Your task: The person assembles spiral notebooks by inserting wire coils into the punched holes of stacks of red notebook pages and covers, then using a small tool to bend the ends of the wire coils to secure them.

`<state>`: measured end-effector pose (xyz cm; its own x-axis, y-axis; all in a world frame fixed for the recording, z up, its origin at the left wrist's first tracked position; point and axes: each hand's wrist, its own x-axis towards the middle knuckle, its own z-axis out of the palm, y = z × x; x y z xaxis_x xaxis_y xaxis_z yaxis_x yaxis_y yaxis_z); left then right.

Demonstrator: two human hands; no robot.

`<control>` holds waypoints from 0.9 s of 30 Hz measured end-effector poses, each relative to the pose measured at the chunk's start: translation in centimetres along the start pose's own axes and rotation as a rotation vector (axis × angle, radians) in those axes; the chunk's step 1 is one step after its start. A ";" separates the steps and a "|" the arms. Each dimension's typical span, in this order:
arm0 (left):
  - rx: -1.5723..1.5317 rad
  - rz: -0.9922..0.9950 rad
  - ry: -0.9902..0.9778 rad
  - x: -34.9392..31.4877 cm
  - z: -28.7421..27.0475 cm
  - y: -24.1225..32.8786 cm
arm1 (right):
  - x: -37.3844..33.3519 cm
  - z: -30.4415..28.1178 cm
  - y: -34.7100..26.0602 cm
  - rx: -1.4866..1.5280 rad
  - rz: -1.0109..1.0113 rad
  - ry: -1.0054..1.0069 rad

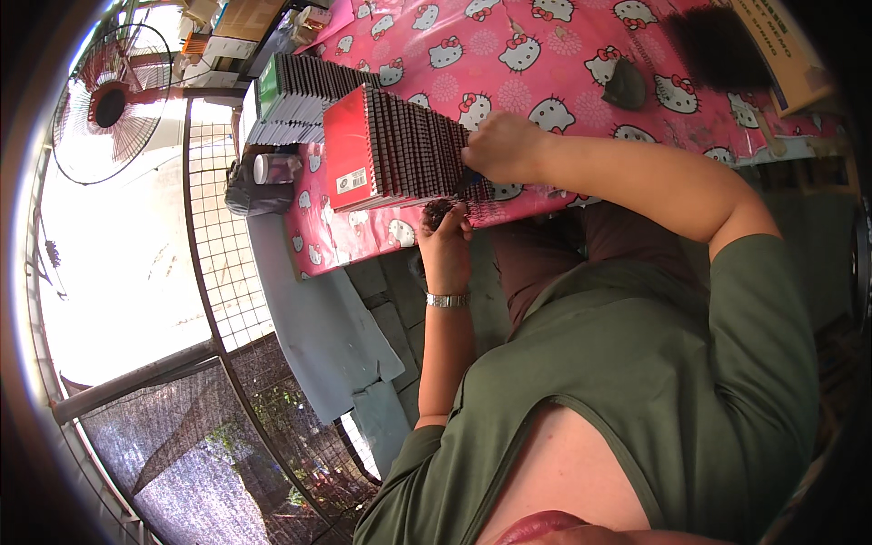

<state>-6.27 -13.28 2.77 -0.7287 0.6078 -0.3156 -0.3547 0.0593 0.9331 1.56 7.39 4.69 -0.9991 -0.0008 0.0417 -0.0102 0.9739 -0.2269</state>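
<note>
A row of spiral notebooks point(350, 150) with a red front cover stands on the pink table cover, black coils facing right. At the row's right end, near the table's front edge, my left hand point(445, 234) is closed around a bunch of black binding coils point(440, 213). Just above it, my right hand point(498, 148) is curled in a fist against the last notebooks. Something small and dark shows below its fingers, too hidden to name. Behind the red row stands a second row of notebooks point(270, 89) with a green cover.
A heap of black coils point(713, 47) lies at the far right beside a cardboard box point(783, 50). A dark green rounded piece point(625, 85) rests on the patterned table cover point(513, 56). At left are a lidded jar point(276, 169), a black bag point(243, 189) and a fan point(111, 104).
</note>
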 end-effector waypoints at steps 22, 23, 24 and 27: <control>-0.129 -0.053 0.098 -0.2 0.5 -0.7 | -1.1 3.4 2.0 -0.223 -0.174 0.595; -0.122 -0.061 0.097 -0.1 0.6 -0.9 | -0.9 3.5 1.7 -0.241 -0.177 0.572; -0.050 -0.059 0.087 0.1 0.7 -0.9 | -0.7 3.3 1.3 -0.259 -0.183 0.549; 0.121 -0.047 0.066 0.6 0.6 -1.3 | 0.0 2.6 0.3 -0.089 -0.059 0.043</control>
<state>-5.91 -12.52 1.52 -0.7513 0.5490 -0.3663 -0.3189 0.1839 0.9298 1.42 7.13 2.12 -0.9942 -0.0509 0.0946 -0.0635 0.9888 -0.1353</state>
